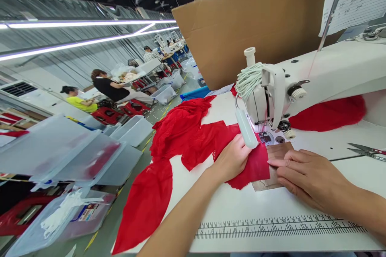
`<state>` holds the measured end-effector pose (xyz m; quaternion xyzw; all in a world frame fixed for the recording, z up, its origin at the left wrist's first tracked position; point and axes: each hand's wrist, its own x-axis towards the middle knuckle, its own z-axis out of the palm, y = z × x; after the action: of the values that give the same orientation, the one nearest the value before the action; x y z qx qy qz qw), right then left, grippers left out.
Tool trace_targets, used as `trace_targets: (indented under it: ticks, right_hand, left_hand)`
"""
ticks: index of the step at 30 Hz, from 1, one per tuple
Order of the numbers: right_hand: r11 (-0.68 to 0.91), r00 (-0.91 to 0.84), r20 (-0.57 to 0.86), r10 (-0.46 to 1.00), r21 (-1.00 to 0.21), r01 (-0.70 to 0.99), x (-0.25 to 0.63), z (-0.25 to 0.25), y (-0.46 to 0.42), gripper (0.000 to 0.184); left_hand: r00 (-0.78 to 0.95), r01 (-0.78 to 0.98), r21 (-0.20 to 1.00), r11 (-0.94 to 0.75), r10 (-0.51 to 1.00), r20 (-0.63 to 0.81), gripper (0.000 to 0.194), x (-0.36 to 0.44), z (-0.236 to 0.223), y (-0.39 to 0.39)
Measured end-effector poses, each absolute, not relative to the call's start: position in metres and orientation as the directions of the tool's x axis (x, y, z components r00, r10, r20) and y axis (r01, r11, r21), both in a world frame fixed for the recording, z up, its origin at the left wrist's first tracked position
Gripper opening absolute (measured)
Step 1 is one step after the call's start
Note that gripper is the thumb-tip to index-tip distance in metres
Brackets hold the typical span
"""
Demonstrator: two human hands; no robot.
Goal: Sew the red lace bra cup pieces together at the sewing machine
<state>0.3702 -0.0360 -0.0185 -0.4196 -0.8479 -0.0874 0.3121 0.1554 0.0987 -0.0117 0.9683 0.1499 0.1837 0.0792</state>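
Note:
A piece of red fabric [253, 164] lies under the head of a white sewing machine [325, 76], its straight right edge over a brown plate [276, 152] on the machine bed. My left hand [232, 160] holds the fabric just left of the needle area, fingers bent; a pale green lamp [246, 128] hides some fingertips. From the right, my right hand [310, 174] rests flat over the plate, fingers stretched out, fingertips at the fabric's edge. More crumpled red fabric [177, 128] spreads leftward and hangs off the table's left side.
Black-handled scissors [369, 151] lie at the right. A printed ruler [271, 227] runs along the front table edge. Cardboard [250, 28] stands behind the machine. Clear plastic bins [90, 156] crowd the left floor. Farther back, several people sit working, one in a black top [107, 88].

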Motion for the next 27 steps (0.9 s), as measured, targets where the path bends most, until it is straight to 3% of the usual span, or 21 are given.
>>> trace_targets:
  ticks: [5,9,16,27]
  right_hand:
    - [0.640,-0.444,0.603,0.663,-0.148,0.754,0.374,-0.018,-0.039,0.024]
    - [0.679,-0.504,0.549,0.667,-0.169,0.714,0.372,-0.010,-0.039,0.025]
    - [0.674,-0.519,0.496,0.696,-0.202,0.711,0.369,-0.014,-0.040,0.027]
    - [0.671,-0.527,0.469,0.708,-0.217,0.709,0.368,-0.019,-0.040,0.023]
  left_hand:
    - [0.908,0.245,0.315,-0.917,0.331,0.257,0.043,0.152,0.001,0.088]
    - [0.928,0.253,0.320,-0.913,0.323,0.185,0.048,0.149,0.005,0.078]
    - [0.948,0.268,0.238,-0.934,0.299,0.105,0.056,0.147,0.006,0.072]
    - [0.954,0.277,0.091,-0.957,0.285,0.096,0.047,0.144,0.001,0.068]
